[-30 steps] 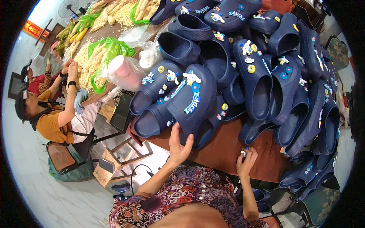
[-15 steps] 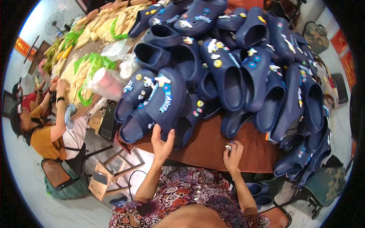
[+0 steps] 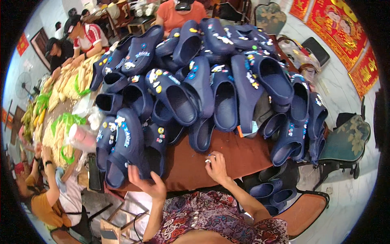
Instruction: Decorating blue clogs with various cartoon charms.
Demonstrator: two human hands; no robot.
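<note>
A big heap of navy clogs point(image 3: 172, 97) with colourful charms on their uppers covers most of the brown-clothed table point(image 3: 239, 152). My left hand point(image 3: 148, 185) is open, fingers spread, at the near-left edge of the heap. Its fingertips are beside the heel of a clog point(image 3: 129, 140) that leans on others; whether they touch it I cannot tell. At the table's near middle, my right hand point(image 3: 218, 168) pinches a small white-and-blue charm point(image 3: 209, 159) between thumb and fingers. Part of the charm is hidden by the fingers.
To the left, another table holds peeled corn cobs and loose kernels point(image 3: 55, 134), green bags point(image 3: 67, 122) and a pink cup point(image 3: 79, 133) in clear plastic. People work there, and one in orange sits beyond the heap. A chair point(image 3: 343, 138) stands at right; more clogs point(image 3: 266, 191) lie below the table.
My view has swung to the right and up, so the heap sits further left. My left hand has loosened from the clog and spread its fingers. My right hand still pinches the charm.
</note>
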